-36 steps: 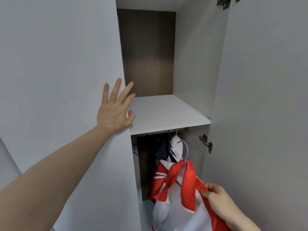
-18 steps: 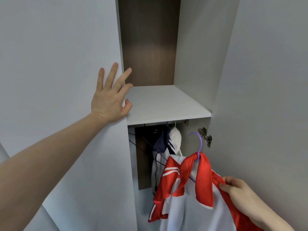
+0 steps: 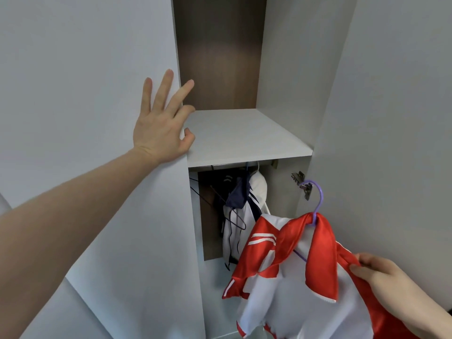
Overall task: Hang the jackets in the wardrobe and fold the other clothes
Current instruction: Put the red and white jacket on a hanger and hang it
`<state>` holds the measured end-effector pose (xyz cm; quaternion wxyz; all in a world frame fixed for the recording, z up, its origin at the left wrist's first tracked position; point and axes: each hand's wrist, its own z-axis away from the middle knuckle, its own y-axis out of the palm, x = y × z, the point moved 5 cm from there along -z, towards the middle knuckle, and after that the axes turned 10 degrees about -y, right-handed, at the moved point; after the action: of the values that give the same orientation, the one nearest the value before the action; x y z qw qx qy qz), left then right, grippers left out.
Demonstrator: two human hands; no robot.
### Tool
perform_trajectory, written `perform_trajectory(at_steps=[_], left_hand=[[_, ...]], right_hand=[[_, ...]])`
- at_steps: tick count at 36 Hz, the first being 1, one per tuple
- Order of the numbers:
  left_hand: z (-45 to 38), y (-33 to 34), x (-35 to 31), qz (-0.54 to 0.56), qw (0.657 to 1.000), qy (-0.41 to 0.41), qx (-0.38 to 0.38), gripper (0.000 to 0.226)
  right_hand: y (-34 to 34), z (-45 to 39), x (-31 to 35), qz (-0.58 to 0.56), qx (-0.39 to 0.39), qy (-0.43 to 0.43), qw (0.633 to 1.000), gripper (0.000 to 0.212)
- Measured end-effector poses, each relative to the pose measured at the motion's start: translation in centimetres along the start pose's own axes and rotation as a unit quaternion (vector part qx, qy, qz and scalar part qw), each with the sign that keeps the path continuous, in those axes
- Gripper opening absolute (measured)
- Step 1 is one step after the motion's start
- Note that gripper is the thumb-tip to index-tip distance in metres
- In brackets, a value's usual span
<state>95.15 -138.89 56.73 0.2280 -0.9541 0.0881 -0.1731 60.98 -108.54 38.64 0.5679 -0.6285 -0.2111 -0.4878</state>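
Note:
A red and white jacket (image 3: 288, 272) hangs on a purple hanger (image 3: 316, 204), held in front of the open wardrobe at lower right. My right hand (image 3: 389, 285) grips the jacket's red shoulder. With its fingers spread, my left hand (image 3: 161, 123) presses flat against the left wardrobe door (image 3: 85, 94), its thumb at the door's edge. Under the white shelf (image 3: 239, 135), a white and navy jacket (image 3: 244, 211) hangs inside the wardrobe.
The right wardrobe door (image 3: 391, 118) stands open, with a metal hinge (image 3: 303, 184) just behind the purple hook. Empty dark wire hangers (image 3: 203, 192) hang at the left of the lower compartment. The upper compartment has a brown back panel (image 3: 220, 52).
The red and white jacket has moved right and toward me, away from the wardrobe opening. My left hand stays pressed on the door.

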Motion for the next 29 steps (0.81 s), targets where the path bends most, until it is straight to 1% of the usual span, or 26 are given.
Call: perform_trajectory(at_steps=[7,15,25,29], left_hand=[[0.0,0.0,0.1,0.005,1.0,-0.001,-0.003,0.046],[0.1,-0.3,0.1,0.009,1.0,-0.001,0.007,0.043],[0.1,0.0,0.1,0.011,1.0,0.003,-0.003,0.04],[0.0,0.1,0.1,0.0,1.0,0.005,-0.003,0.04]], right_hand=[[2.0,-0.8,-0.7,-0.003,0.008,0.021,1.0,0.026],[5.1,-4.4,-0.2,0.032,-0.019,0.014,0.999,0.022],[9.5,-7.3,0.2,-0.017,0.018,-0.005,1.0,0.025],[10.9,-8.9,0.7,-0.03,0.006,-0.016,0.999,0.019]])
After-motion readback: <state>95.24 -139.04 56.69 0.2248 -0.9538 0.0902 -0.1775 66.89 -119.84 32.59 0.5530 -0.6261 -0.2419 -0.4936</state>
